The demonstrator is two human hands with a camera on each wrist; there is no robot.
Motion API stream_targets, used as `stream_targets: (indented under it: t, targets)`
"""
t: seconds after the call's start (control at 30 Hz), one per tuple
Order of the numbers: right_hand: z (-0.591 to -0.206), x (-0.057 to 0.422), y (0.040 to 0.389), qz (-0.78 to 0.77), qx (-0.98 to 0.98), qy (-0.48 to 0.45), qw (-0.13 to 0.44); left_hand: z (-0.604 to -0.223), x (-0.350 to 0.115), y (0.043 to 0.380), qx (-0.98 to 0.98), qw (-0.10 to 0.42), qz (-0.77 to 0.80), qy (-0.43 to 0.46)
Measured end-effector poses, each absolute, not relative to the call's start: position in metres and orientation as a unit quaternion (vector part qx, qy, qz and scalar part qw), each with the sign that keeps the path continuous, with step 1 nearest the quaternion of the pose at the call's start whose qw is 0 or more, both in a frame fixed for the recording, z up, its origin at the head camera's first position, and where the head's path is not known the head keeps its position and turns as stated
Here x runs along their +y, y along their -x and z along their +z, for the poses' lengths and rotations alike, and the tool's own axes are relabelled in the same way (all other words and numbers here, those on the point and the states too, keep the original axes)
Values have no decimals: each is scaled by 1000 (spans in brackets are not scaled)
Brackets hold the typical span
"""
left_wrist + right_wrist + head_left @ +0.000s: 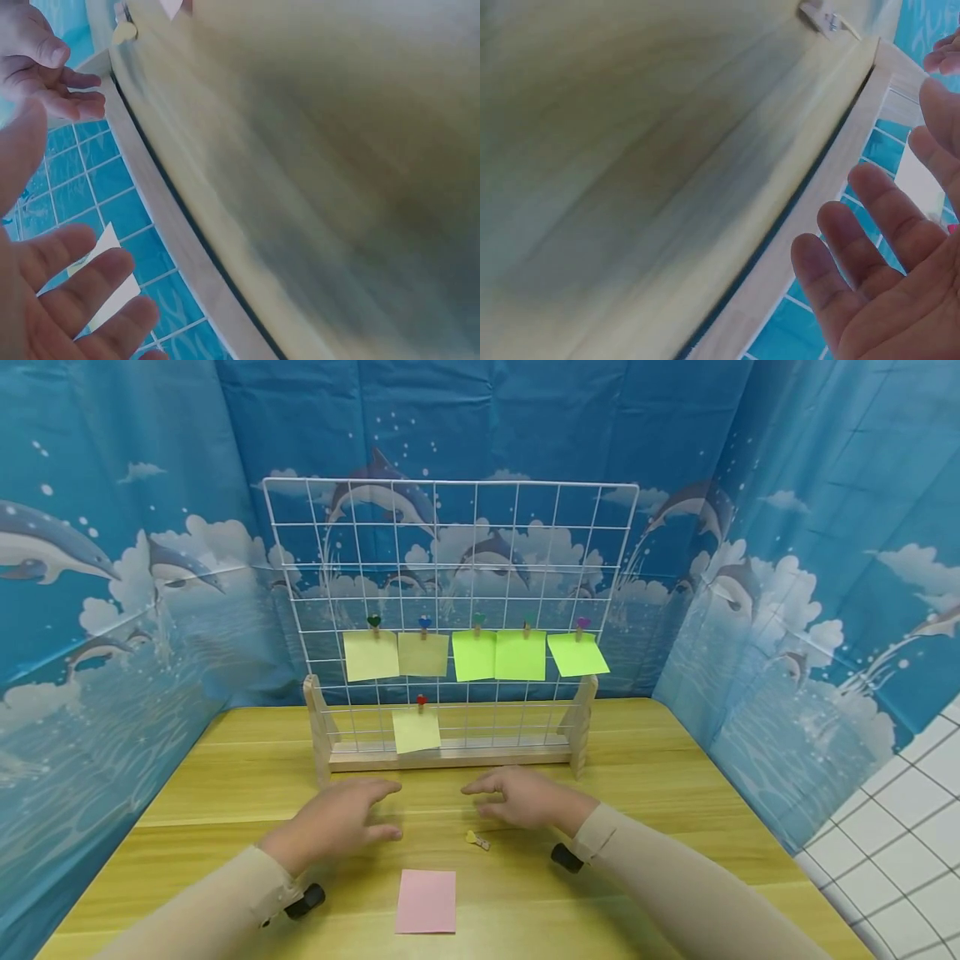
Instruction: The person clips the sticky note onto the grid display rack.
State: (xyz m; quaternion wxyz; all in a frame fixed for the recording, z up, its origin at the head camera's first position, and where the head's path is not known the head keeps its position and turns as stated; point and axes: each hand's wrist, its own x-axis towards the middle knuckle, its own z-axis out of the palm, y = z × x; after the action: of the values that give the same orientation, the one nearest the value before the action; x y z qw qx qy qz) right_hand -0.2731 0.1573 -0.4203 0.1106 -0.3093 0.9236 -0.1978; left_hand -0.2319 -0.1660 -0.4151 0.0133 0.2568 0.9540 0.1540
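Observation:
Both hands hover over the wooden table, apart from each other and holding nothing. My left hand (337,817) has its fingers spread loosely, with the pink sticky note (426,902) lying nearer to me and to its right. My right hand (525,800) is relaxed, fingers pointing left, just beyond a small clothespin (477,840) with a yellow heart. In the right wrist view that clothespin (821,18) lies on the table near the top edge. Behind the hands stands a white wire grid (480,568), with a pale yellow note (417,731) clipped low by a red heart clothespin (422,700).
A row of yellow and green notes (521,655) hangs on the grid from heart clothespins. The grid's wooden stand (450,756) sits across the back of the table (645,893). Dolphin-print curtains (112,635) enclose the back and sides.

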Motion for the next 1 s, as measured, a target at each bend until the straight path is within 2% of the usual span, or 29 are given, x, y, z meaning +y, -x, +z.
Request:
stream_targets:
  t: [0.53,1.0]
  targets:
    - [-434,163,266,-160,914,338,159,-436,-163,214,940,74,167,-289]
    - [-440,164,265,-131,915,351,149,-446,-156,200,936,83,138,-314]
